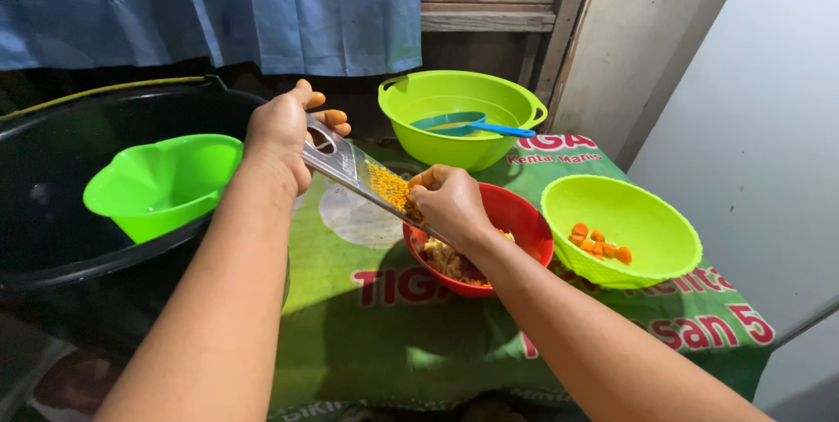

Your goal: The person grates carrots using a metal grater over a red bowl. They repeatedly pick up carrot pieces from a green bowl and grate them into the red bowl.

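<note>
My left hand (284, 129) grips the top end of a flat metal grater (354, 169), which slants down toward a red bowl (524, 217). Orange-yellow gratings cling to the grater's face. My right hand (450, 199) presses a small orange piece (412, 184) against the grater, just above the red bowl. Pale and orange shreds lie inside that bowl. To the right, a lime-green basket bowl (651, 212) holds several orange chunks (599, 243).
A large lime-green basin (419, 94) with a blue ladle (476, 125) stands at the back. On the left, a green scoop (162, 182) sits inside a big black tub (52, 269). A green printed sheet (367, 326) covers the table. A blue curtain hangs behind, and a white wall is at right.
</note>
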